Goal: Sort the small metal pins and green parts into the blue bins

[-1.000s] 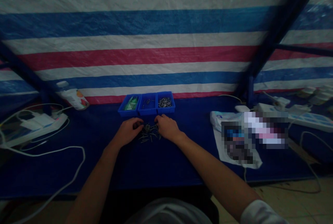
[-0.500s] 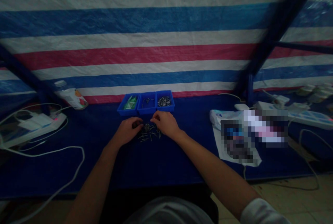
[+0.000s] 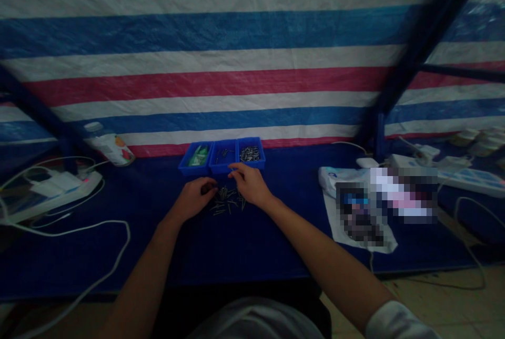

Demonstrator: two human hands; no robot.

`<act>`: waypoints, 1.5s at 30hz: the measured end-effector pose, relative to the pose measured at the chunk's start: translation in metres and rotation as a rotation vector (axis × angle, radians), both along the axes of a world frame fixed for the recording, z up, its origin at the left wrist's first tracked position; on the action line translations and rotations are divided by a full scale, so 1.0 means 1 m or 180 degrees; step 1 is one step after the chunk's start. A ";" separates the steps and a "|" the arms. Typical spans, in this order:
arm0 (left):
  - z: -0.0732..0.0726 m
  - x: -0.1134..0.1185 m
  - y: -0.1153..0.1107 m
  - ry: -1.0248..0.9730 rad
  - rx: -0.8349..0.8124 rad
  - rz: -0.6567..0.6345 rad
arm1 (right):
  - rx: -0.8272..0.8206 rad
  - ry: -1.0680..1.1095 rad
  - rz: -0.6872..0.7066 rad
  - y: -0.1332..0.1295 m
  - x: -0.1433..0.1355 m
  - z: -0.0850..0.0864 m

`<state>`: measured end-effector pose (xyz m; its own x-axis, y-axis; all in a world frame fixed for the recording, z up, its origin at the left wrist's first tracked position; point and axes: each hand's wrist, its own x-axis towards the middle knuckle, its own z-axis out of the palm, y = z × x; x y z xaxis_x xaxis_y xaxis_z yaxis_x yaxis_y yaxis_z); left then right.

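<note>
A loose pile of small, thin metal screws or pins [image 3: 224,201] lies on the blue table between my hands. My left hand [image 3: 193,196] rests at the pile's left side, fingers curled in and thumb towards them; whatever they hold is hidden. My right hand [image 3: 250,185] is above the pile's right side, thumb and forefinger pinched near the front of the bins; any piece in them is too small to make out. Beyond stand three blue bins: the left bin [image 3: 182,167] has green-and-white packets, the middle bin [image 3: 218,169] a few thin metal pieces, the right bin [image 3: 261,160] many.
On the left are a bottle [image 3: 112,149] and a white power strip [image 3: 84,190] with cables. A white plastic bag [image 3: 328,178] and blurred-out items lie to the right, near another power strip [image 3: 479,181]. A striped sheet [image 3: 252,81] hangs behind the table.
My right hand has moved slightly away from me, its fingertips going from the pile's far edge up to the middle bin's front. My left hand has stayed put.
</note>
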<state>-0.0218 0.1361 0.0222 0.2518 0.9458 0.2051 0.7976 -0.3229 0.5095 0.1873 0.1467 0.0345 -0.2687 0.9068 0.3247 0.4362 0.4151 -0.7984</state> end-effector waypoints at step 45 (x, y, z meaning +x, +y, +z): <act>-0.001 -0.001 0.001 0.0008 0.0040 0.0012 | 0.0132 -0.1829 0.0028 0.000 0.016 0.004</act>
<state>-0.0232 0.1375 0.0212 0.2489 0.9440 0.2164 0.8000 -0.3263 0.5035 0.2029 0.1465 0.0387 -0.4200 0.8934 0.1595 0.7915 0.4466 -0.4173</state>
